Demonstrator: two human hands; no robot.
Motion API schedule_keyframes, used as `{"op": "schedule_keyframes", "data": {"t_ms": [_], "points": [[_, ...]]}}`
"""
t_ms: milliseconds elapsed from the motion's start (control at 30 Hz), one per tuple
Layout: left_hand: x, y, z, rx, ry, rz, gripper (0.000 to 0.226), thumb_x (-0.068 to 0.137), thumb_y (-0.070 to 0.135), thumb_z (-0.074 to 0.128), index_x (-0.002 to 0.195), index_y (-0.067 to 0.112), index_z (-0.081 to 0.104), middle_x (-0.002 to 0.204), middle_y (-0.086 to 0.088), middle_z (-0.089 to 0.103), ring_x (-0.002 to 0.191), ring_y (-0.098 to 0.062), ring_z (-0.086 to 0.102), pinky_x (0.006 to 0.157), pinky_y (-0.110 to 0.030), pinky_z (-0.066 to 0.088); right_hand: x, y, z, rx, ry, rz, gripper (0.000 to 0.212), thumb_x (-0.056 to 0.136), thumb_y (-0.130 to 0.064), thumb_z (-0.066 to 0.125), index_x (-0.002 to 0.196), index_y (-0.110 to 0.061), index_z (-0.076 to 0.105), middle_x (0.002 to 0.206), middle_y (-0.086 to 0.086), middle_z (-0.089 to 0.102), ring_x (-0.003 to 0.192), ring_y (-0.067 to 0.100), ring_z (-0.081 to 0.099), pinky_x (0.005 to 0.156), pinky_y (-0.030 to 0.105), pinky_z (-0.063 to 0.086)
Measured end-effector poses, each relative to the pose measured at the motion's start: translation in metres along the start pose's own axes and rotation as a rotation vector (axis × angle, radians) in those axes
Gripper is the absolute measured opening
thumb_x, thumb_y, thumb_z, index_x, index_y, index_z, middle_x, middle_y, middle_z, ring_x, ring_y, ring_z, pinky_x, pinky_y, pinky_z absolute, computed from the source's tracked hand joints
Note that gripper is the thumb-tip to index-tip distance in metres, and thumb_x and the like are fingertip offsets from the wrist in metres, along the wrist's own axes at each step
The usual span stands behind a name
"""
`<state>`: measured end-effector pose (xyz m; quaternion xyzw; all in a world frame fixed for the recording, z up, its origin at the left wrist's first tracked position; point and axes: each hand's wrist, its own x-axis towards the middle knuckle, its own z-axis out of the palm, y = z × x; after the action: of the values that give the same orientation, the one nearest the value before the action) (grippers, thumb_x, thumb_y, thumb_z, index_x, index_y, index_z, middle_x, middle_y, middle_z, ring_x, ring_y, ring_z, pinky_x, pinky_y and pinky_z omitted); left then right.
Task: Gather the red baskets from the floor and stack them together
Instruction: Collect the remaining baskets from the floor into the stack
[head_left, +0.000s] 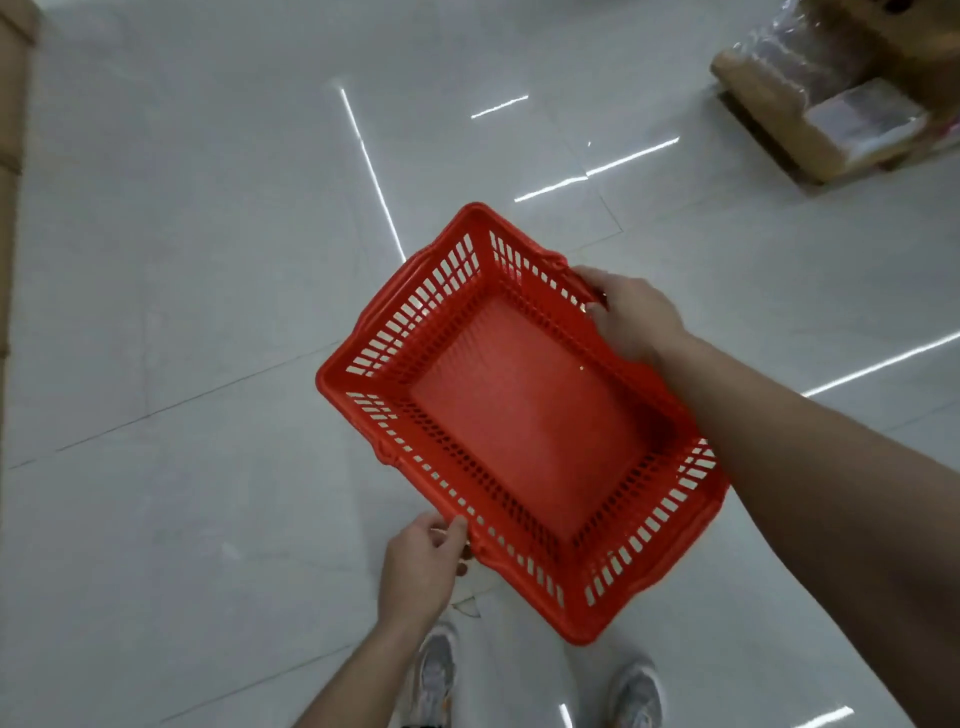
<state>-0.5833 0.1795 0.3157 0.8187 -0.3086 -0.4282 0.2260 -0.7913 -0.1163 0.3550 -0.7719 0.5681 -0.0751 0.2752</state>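
Two hands grip red basket (524, 421) between them (opposite rims): left hand (423, 564), right hand (631, 317).

basket (524, 415): bright red all over; walls patterned with rows of narrow slots, base solid with faint ribbing.
floor tiles (182, 260): glossy pale grey-white, with thin dark grout lines and white streaks of reflected light.
shoes (436, 670): grey and white.
cardboard box (769, 124): tan brown.
plastic wrap (795, 57): clear, with pale glints.
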Motion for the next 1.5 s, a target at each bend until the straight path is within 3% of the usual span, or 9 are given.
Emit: {"op": "schedule_keyframes", "data": {"t_ms": [67,133,267,567,833,1167,1500], "points": [[0.006,0.002,0.0,0.155,0.09,0.004,0.05,0.08,0.065,0.056,0.106,0.024,0.066,0.097,0.011,0.074,0.082,-0.01,0.07,0.081,-0.041,0.055,0.004,0.005,0.01,-0.04,-0.085,-0.012,0.05,0.088,-0.033,0.058,0.137,-0.035,0.049,0.126,0.007,0.064,0.114,0.035,0.06,0.083,0.039,0.047],[0.012,0.012,0.002,0.316,0.135,0.064,0.066,0.078,0.069,0.057,0.13,0.029,0.054,0.123,0.009,0.065,0.104,-0.015,0.064,0.088,-0.04,0.052,0.0,0.015,0.011,-0.103,-0.13,0.004,0.054,0.086,-0.042,0.065,0.135,-0.027,0.051,0.127,0.011,0.059,0.116,0.036,0.058,0.087,0.042,0.048],[0.025,0.051,0.01,0.485,0.142,0.203,0.08,0.077,0.07,0.055,0.145,0.03,0.04,0.143,0.003,0.053,0.128,-0.021,0.051,0.096,-0.04,0.046,-0.036,0.055,-0.006,-0.235,-0.107,0.131,0.075,0.085,-0.057,0.064,0.147,-0.019,0.043,0.143,0.012,0.05,0.128,0.036,0.049,0.096,0.048,0.046],[0.017,0.155,0.089,0.791,-0.028,0.634,0.089,0.078,0.07,0.052,0.151,0.023,0.033,0.153,0.0,0.041,0.136,-0.024,0.041,0.104,-0.041,0.039,-0.186,0.154,-0.053,-0.242,0.016,0.518,0.087,0.083,-0.066,0.061,0.152,-0.02,0.035,0.148,0.009,0.046,0.13,0.034,0.046,0.098,0.047,0.041],[-0.08,0.153,0.184,0.979,-0.34,1.057,0.088,0.08,0.065,0.056,0.151,0.019,0.032,0.153,-0.002,0.04,0.135,-0.026,0.04,0.102,-0.041,0.038,-0.424,0.18,-0.016,-0.108,0.214,1.009,0.09,0.08,-0.069,0.06,0.15,-0.019,0.034,0.145,0.01,0.047,0.127,0.034,0.047,0.098,0.047,0.041],[-0.308,0.027,0.274,1.234,-0.723,1.439,0.091,0.082,0.067,0.055,0.153,0.018,0.027,0.154,-0.005,0.037,0.137,-0.029,0.037,0.104,-0.044,0.037,-0.802,0.108,0.124,0.213,0.434,1.629,0.091,0.079,-0.069,0.063,0.147,-0.015,0.037,0.142,0.012,0.049,0.127,0.035,0.046,0.098,0.047,0.04],[-0.581,-0.266,0.298,1.481,-1.067,1.81,0.091,0.082,0.068,0.054,0.154,0.019,0.026,0.156,-0.003,0.035,0.14,-0.026,0.034,0.104,-0.045,0.036,-1.147,-0.061,0.357,0.558,0.727,2.123,0.093,0.076,-0.063,0.068,0.147,-0.011,0.037,0.142,0.016,0.049,0.129,0.038,0.047,0.103,0.05,0.043]]}}
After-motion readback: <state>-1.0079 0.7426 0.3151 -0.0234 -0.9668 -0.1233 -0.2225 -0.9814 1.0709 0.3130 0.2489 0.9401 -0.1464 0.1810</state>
